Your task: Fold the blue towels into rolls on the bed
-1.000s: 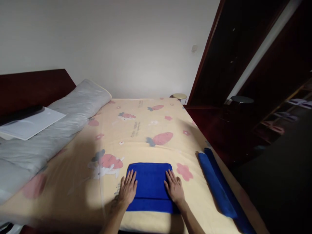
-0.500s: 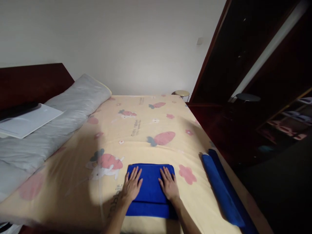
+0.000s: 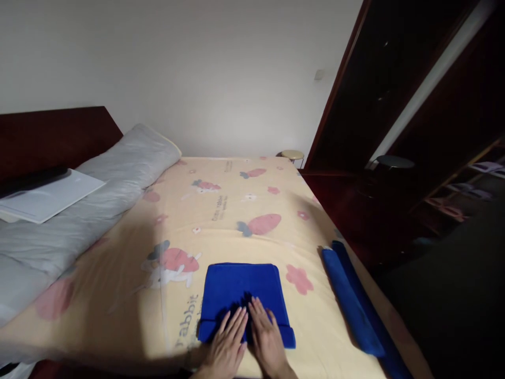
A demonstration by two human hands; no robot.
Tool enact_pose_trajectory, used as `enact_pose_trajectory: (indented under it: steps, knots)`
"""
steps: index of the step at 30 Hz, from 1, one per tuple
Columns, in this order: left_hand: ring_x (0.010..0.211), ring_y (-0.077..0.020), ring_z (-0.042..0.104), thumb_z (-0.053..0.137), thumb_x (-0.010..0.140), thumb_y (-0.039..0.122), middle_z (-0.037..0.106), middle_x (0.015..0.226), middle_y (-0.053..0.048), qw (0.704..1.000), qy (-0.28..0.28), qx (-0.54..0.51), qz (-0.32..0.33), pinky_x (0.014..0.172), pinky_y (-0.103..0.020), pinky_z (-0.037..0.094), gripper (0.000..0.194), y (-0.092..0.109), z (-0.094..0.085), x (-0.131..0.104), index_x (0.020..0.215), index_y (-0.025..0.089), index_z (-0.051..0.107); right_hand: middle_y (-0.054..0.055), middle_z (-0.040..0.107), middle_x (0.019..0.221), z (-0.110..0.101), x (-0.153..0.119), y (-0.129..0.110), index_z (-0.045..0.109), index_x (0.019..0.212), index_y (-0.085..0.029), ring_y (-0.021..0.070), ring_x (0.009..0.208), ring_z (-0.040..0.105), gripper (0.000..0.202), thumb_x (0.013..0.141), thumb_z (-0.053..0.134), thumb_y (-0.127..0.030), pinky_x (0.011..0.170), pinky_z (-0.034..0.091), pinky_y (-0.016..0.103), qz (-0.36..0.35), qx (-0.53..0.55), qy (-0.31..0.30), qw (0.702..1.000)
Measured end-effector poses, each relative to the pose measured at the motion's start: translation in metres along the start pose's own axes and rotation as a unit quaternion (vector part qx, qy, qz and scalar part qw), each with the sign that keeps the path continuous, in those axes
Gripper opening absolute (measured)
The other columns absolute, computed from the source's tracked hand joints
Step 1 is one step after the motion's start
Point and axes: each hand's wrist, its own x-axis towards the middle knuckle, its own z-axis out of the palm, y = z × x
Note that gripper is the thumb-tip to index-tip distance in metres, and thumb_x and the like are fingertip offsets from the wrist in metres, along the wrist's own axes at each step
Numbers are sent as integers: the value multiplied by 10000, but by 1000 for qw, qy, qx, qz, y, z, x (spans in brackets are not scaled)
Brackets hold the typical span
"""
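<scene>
A blue towel [image 3: 244, 284], folded into a flat rectangle, lies on the patterned bed sheet [image 3: 221, 247] near the front of the bed. Along its near side runs a folded-over strip. My left hand [image 3: 228, 341] rests at that near edge, fingers stretched out and slightly apart. Close beside it, my right hand [image 3: 265, 334] lies on the towel with its fingers extended forward. Both hands are open and grip nothing; they cover the middle of the near strip.
Two blue rolls of cloth [image 3: 351, 300] lie along the bed's right edge. On the left, a grey quilt [image 3: 118, 173] carries a white flat board [image 3: 55, 195]. A stool [image 3: 292, 155] stands beyond the far end, and a dark stool [image 3: 394, 161] stands to the right.
Both hands have slid from the towel's far corners toward me and inward, now side by side at the near edge. The view has shifted slightly.
</scene>
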Motion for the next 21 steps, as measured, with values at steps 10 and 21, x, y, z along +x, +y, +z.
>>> enact_pose_trajectory:
  steps: [10, 21]
  knots:
    - [1453, -179, 381, 453, 929, 247, 321, 1616, 14, 998, -1, 49, -41, 1194, -355, 307, 781, -31, 7, -35, 1606, 283, 65, 36, 430, 1522, -11, -34, 13, 341, 1542, -303, 209, 1376, 471, 505, 1039, 380, -327, 1091, 436, 358, -62, -8, -18, 998]
    - [1431, -195, 408, 431, 881, 99, 427, 1573, -12, 993, -9, 109, -35, 1181, -374, 308, 735, -40, 21, -63, 1577, 271, 268, 92, 431, 1538, -15, -62, 42, 416, 1518, -240, 257, 1390, 453, 571, 948, 427, -192, 1072, 407, 417, -80, -59, 77, 992]
